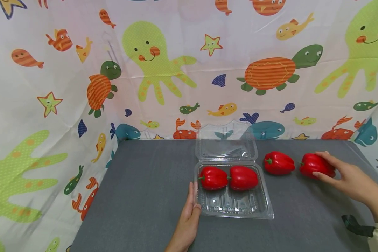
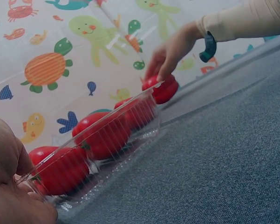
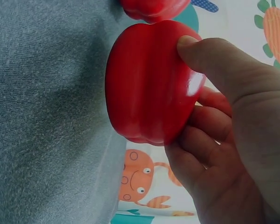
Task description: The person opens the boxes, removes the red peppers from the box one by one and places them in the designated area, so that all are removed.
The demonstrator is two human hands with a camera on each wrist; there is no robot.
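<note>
A clear plastic clamshell container [image 1: 233, 206] stands with its lid [image 1: 225, 148] folded back. Two red bell peppers, a left one [image 1: 212, 178] and a right one [image 1: 243, 178], lie side by side in its rear half. My left hand [image 1: 187, 218] holds the container's left rim, thumb near the front corner. To the right of the container, a third red bell pepper [image 1: 278, 163] lies on the table. Farther right, my right hand [image 1: 349, 178] grips a fourth pepper [image 3: 151, 84] between thumb and fingers; its green stem points left in the head view.
The grey cloth-covered table [image 1: 145, 196] extends to both sides of the container. Behind it hangs a white curtain [image 1: 182, 21] printed with sea animals, which the lid overlaps in the head view. A dark strap [image 1: 357, 225] sits at the right wrist.
</note>
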